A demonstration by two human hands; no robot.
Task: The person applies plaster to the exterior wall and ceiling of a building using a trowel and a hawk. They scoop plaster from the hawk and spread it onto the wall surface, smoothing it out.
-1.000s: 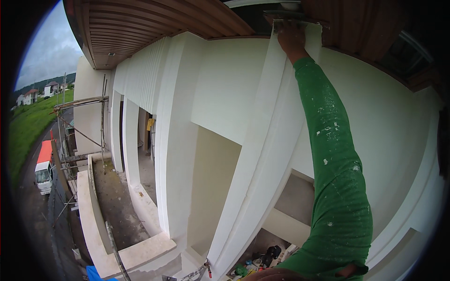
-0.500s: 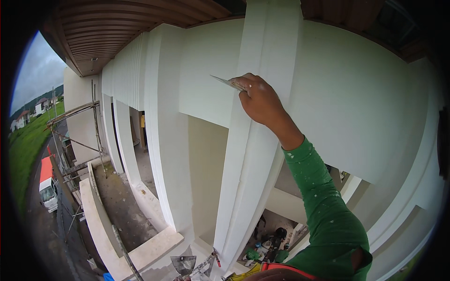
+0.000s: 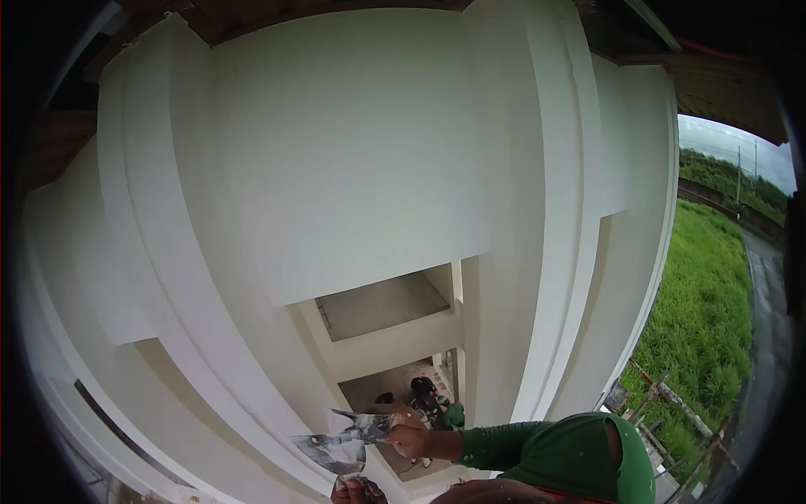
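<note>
My right hand (image 3: 408,438), at the end of a paint-spotted green sleeve, grips a putty knife (image 3: 365,424) near the bottom centre. My left hand (image 3: 359,494) shows at the lower edge, closed round a wider putty knife (image 3: 329,454) smeared with pale filler. The two blades overlap in view, close together; I cannot tell whether they touch. A white moulded column (image 3: 159,210) rises behind them to the left.
A second white column (image 3: 562,218) flanks the wall (image 3: 353,151). Below are openings (image 3: 378,307) with dark and green clutter far down. Bamboo scaffolding (image 3: 672,395), grass (image 3: 705,286) and a road (image 3: 764,319) lie right. The roof soffit (image 3: 722,92) overhangs above.
My right hand has come down from the column's top with its knife to beside my left hand, which has come into view. The view has swung to the right.
</note>
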